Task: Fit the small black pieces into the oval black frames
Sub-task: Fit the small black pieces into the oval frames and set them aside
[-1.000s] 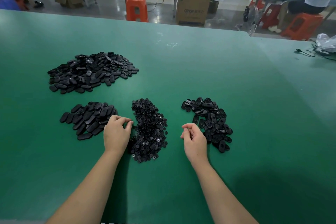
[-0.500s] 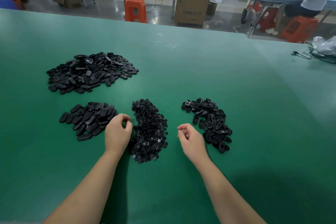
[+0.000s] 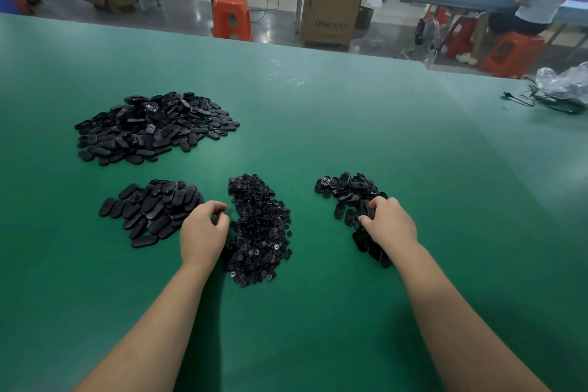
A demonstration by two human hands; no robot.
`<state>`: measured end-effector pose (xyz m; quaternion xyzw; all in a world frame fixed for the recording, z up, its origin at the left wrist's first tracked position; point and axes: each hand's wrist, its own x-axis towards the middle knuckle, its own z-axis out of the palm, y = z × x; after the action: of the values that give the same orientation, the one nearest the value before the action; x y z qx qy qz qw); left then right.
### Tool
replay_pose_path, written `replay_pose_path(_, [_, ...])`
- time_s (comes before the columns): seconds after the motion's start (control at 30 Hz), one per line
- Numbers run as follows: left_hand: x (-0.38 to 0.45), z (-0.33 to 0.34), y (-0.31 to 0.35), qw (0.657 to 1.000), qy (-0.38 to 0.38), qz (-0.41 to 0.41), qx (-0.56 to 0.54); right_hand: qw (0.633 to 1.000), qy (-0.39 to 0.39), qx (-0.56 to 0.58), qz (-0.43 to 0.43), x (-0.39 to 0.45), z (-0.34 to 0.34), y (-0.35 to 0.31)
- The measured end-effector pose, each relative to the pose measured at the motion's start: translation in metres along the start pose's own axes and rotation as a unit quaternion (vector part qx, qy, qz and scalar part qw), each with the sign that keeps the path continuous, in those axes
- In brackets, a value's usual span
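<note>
Dim, soft overhead light; wide-angle edge distortion

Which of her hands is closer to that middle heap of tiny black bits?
The left hand: it sits right at the left edge of the heap of small pieces. The right hand is off to the right, on the pile of oval frames.

One head-worn camera looked forward and down across the green table [image 3: 318, 124], close above both forearms, with the workshop floor and far benches along its upper edge.

Left hand [image 3: 203, 232] and right hand [image 3: 389, 223] curled (forearms outstretched).
</note>
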<state>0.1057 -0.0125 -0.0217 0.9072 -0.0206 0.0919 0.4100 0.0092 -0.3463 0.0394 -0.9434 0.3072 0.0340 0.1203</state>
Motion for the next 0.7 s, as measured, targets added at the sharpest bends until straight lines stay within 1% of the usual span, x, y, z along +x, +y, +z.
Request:
replay_pose_path(0.23, [0.0001, 0.0000, -0.0003, 1.000, 0.000, -0.005, 0.005, 1.000, 0.022, -0.007, 0.001, 0.0008, 0.0059, 0.0001])
replay_pose_path(0.4, [0.0004, 0.0005, 0.0001, 1.000, -0.004, -0.003, 0.014, 0.999, 0.031, -0.003, 0.019, 0.0042, 0.0079, 0.0035])
replay_pose_path(0.7, [0.0001, 0.0001, 0.0005, 1.000, -0.003, -0.001, 0.023, 0.998, 0.042, -0.043, 0.006, 0.0049, 0.0048, 0.0081])
